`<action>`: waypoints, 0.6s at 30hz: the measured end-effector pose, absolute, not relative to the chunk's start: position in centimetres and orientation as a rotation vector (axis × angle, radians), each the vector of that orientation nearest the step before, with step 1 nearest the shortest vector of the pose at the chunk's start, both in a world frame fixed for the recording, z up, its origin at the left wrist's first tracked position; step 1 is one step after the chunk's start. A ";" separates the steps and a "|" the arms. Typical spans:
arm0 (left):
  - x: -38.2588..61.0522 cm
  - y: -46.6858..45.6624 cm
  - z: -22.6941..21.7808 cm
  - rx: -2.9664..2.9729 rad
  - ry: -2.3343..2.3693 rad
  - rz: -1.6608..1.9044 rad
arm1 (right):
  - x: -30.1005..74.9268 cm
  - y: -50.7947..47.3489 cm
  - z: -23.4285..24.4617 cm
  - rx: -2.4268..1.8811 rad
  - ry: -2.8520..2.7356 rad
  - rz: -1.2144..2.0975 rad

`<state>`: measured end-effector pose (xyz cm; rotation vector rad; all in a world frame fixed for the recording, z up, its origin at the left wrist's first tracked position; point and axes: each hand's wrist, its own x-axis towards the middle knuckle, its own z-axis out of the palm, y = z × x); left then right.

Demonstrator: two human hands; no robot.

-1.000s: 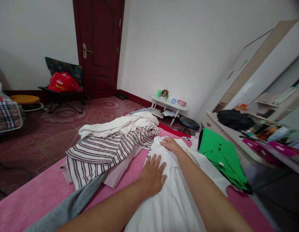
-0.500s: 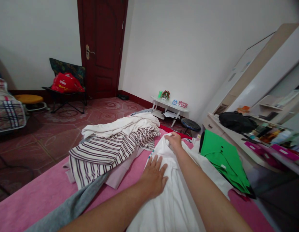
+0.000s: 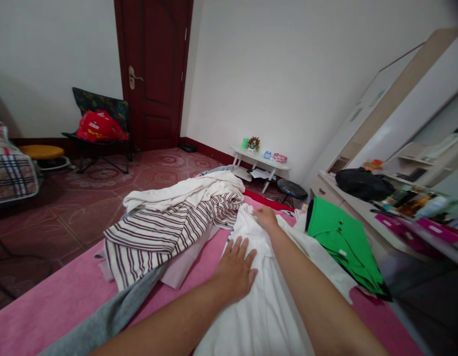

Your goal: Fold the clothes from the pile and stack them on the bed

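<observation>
White walls and a dark red door (image 3: 154,74) are closing off the far side of the room, and a bed (image 3: 58,301) with a pink sheet is filling the foreground. A white garment (image 3: 266,306) is lying lengthwise on the bed, right under both arms. The left hand (image 3: 234,271) is pressing flat on its near part, fingers spread. The right hand (image 3: 266,216) is reaching to its far end, fingers curling shut on the bunched edge. Just to the left, a striped garment (image 3: 154,232) is lying heaped beneath a cream one (image 3: 184,190), with a grey cloth (image 3: 110,316) trailing toward the viewer. A green shirt (image 3: 340,237) is lying to the right, beside a counter (image 3: 362,210) carrying a black bag (image 3: 362,184).
</observation>
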<state>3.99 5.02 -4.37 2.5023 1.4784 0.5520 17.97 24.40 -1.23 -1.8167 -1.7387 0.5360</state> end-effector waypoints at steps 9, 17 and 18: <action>4.1 5.1 -4.5 2.509 1.475 0.562 | 20.2 22.8 -0.3 -1.941 -1.787 0.778; 4.0 5.1 -4.5 2.513 1.475 0.580 | 19.7 21.7 -0.8 -1.592 -1.605 0.465; 4.0 5.2 -4.6 2.512 1.476 0.576 | 19.6 21.4 -0.8 -1.527 -1.627 0.515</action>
